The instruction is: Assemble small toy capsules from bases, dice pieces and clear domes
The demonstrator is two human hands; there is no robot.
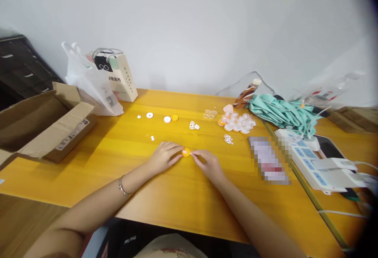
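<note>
The left hand (pixel 163 157) pinches a small round orange plastic disc (pixel 186 152); the right hand (pixel 211 165) pinches a tiny white piece (pixel 191 153), shape unclear.

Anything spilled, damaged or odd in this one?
Nothing looks spilled or damaged. What stands out is the flat object right of the right hand: blocky pixelation hides its detail. The brown bottle appears tilted, possibly just lens distortion.

Left hand (pixel 164 156) could pass leftward until the cardboard box (pixel 53 136) (bulky) obstructs.
</note>
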